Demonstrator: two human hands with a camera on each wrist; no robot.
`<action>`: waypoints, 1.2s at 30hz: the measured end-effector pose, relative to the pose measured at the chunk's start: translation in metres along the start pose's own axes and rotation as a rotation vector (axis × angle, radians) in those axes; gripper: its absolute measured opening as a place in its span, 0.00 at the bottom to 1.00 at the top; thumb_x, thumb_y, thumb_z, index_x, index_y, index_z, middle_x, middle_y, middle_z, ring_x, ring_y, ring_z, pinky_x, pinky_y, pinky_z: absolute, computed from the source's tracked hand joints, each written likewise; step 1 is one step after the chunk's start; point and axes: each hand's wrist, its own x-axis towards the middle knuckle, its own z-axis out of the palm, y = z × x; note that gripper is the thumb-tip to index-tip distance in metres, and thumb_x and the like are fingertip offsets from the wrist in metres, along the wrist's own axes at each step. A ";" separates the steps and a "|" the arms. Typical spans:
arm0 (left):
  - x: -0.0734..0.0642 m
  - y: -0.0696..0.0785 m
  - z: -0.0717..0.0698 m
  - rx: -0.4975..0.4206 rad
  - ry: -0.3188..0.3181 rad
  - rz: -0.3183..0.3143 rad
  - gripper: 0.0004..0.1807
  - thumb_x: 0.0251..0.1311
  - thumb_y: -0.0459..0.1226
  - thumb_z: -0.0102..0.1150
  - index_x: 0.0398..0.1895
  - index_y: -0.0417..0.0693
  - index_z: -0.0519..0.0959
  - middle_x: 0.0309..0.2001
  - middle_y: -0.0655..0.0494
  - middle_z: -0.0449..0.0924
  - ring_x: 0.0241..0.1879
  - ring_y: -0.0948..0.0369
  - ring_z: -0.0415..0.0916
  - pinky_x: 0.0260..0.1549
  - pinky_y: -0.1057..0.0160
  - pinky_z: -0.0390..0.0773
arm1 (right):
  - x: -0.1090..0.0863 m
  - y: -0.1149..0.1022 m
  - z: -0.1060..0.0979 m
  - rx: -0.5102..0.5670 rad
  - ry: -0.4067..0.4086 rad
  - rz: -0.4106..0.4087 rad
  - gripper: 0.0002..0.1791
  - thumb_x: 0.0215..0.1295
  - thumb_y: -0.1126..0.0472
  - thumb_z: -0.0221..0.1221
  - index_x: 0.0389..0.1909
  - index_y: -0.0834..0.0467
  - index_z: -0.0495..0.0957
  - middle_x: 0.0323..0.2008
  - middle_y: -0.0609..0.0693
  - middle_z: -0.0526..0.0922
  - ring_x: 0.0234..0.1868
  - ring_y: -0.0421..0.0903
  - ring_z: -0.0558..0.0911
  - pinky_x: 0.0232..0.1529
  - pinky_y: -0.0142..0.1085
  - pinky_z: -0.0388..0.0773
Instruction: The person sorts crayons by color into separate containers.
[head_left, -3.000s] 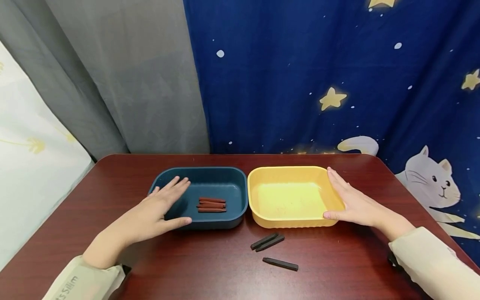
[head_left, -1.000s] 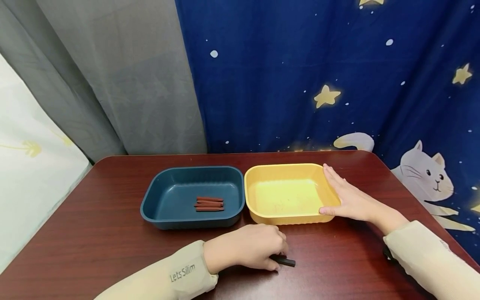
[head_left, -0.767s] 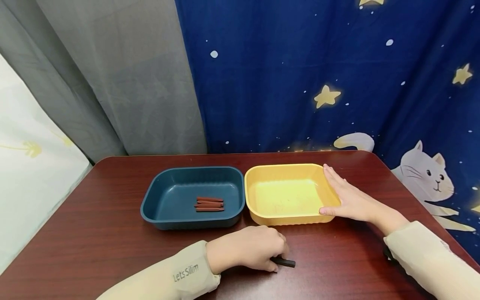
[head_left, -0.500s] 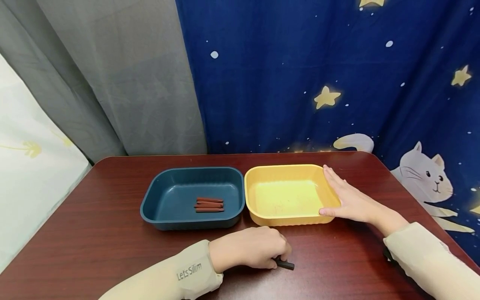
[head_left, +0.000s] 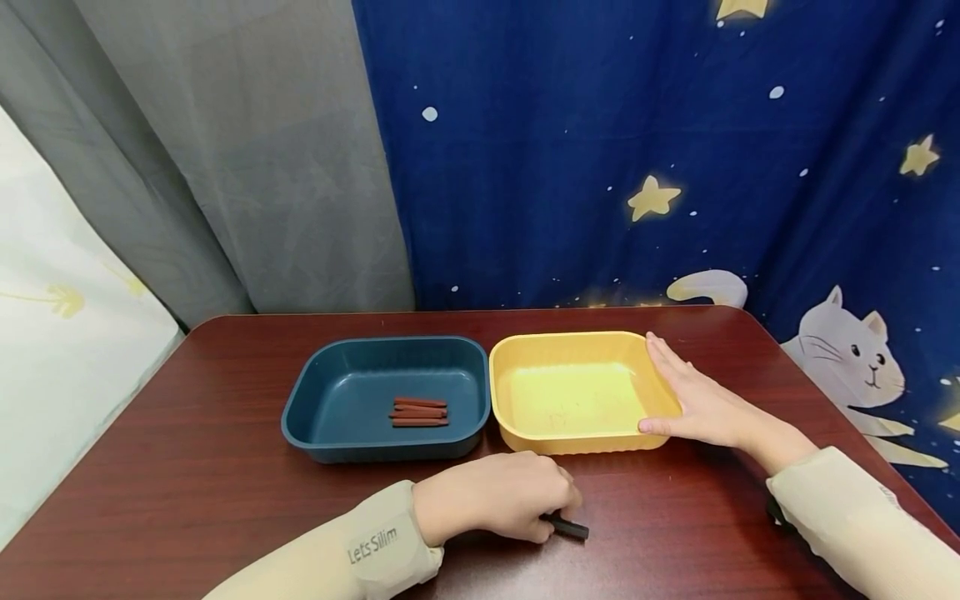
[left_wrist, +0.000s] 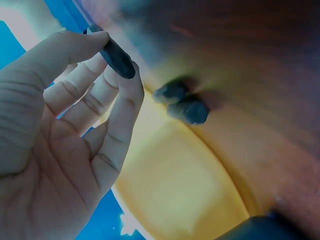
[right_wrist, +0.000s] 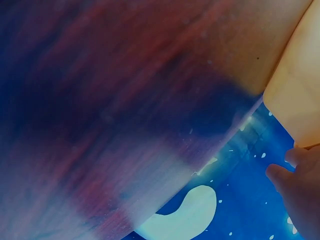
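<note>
My left hand (head_left: 510,497) pinches a black crayon (head_left: 567,527) between thumb and fingertips, in front of the yellow bin (head_left: 573,438). In the left wrist view, the crayon (left_wrist: 116,56) lies across the fingertips, and two more black crayons (left_wrist: 189,111) lie together on the table by the yellow bin. The left hand hides that pair in the head view. With fingers straight, my right hand (head_left: 701,404) rests along the right rim of the yellow bin, its thumb at the front right corner. Only fingertips (right_wrist: 281,176) beside the bin show in the right wrist view.
A dark blue bin (head_left: 382,452) stands left of the yellow one, their sides meeting. Several reddish-brown crayons (head_left: 418,412) lie inside it. The reddish wooden table (head_left: 195,467) ends at a back edge before grey and blue curtains (head_left: 525,167).
From the blue bin's left side, my left hand has moved right and toward the front and picked up a black crayon. Over the last second it barely shifts. My right hand stays at the yellow rim.
</note>
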 end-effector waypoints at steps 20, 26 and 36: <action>-0.007 -0.004 -0.032 -0.077 0.116 -0.034 0.05 0.58 0.34 0.64 0.32 0.54 0.80 0.31 0.67 0.77 0.28 0.72 0.68 0.30 0.81 0.66 | 0.000 0.000 0.002 -0.009 0.011 -0.001 0.64 0.55 0.41 0.68 0.79 0.64 0.38 0.80 0.63 0.39 0.78 0.68 0.47 0.67 0.72 0.52; -0.009 -0.012 -0.043 -0.124 0.186 -0.070 0.05 0.59 0.33 0.62 0.37 0.51 0.82 0.33 0.62 0.78 0.30 0.70 0.69 0.32 0.79 0.67 | 0.000 0.001 0.002 -0.006 0.012 0.002 0.64 0.55 0.40 0.68 0.79 0.63 0.38 0.80 0.62 0.40 0.78 0.68 0.47 0.67 0.72 0.52; -0.005 -0.026 -0.045 -0.133 0.279 -0.135 0.06 0.60 0.33 0.61 0.38 0.51 0.82 0.30 0.63 0.75 0.27 0.69 0.68 0.28 0.77 0.66 | 0.000 0.002 0.003 -0.011 0.018 -0.010 0.64 0.55 0.41 0.68 0.79 0.64 0.39 0.80 0.61 0.39 0.78 0.67 0.46 0.68 0.72 0.51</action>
